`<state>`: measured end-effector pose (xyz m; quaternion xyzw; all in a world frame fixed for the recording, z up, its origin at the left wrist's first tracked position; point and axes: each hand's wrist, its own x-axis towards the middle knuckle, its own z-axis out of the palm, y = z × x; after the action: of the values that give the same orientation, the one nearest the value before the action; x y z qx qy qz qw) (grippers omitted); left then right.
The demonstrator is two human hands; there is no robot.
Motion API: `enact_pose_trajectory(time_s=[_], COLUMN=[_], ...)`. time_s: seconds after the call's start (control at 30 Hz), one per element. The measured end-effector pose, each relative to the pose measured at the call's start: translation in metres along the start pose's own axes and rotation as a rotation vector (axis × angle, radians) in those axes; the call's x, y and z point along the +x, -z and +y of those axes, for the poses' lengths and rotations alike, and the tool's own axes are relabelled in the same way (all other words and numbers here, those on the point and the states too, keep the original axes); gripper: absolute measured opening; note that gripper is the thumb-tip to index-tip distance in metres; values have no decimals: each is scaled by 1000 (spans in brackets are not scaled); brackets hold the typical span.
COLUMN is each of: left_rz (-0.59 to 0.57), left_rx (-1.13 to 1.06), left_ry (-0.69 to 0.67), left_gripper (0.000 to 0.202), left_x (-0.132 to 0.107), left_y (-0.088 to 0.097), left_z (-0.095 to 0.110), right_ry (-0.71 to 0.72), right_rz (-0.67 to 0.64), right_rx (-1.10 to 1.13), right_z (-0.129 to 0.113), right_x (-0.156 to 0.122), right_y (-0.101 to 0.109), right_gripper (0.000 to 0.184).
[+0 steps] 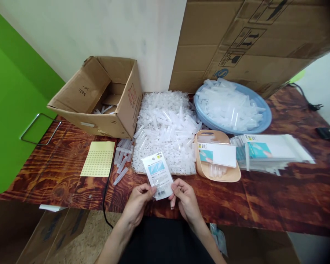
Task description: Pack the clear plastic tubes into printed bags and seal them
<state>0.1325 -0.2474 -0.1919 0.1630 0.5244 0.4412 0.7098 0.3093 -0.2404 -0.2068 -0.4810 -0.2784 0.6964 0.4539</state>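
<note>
Both my hands hold a clear plastic packet (158,177) with a white printed card, two blue pictures and a barcode near its bottom edge. My left hand (139,201) pinches its lower left corner between thumb and fingers. At the lower right edge, my right hand (184,198) grips it the same way. Just beyond the packet lies a wide heap of translucent plastic tubes (169,128) on a flat cardboard tray. To the right, a peach plastic bin (231,175) has a packet (222,154) laid across it and several small tubes inside.
An open cardboard box (129,106) stands back left, beside a yellow sticker sheet (97,158) and loose tubes (122,161). A blue basin (268,117) full of tubes sits back right. Stacked packets (280,148) lie at the right. A large carton (209,47) leans behind.
</note>
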Motion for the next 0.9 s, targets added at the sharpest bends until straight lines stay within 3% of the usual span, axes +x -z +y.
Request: enact_pose_trajectory(time_s=[0.1, 0.23, 0.37, 0.57, 0.7, 0.83, 0.9], left_rz=[-29, -25, -66, -135, -177, -129, -246], left_rx=[12, 119, 66, 63, 124, 390, 473], left_ry=[-79, -189, -138, -77, -127, -249, -232], left_gripper=[33, 31, 34, 38, 39, 37, 41], left_x=[-3, -5, -7, -15, -13, -13, -15], left_y=[-3, -10, -12, -7, -12, -26, -36], left_z=[0, 5, 12, 18, 19, 17, 15], right_ry=[17, 17, -6, -130, -129, 49, 109], right_rz=[-56, -93, -220, -342, -283, -140, -90], right_rx=[-33, -151, -53, 108, 162, 119, 1], right_z=[-14, -28, -35, -40, -38, -47, -59], right_x=[0, 3, 4, -5, -4, 6, 0], right_y=[-5, -17, -20, -4, 0, 2, 16], right_gripper=[31, 44, 38, 41, 46, 55, 58])
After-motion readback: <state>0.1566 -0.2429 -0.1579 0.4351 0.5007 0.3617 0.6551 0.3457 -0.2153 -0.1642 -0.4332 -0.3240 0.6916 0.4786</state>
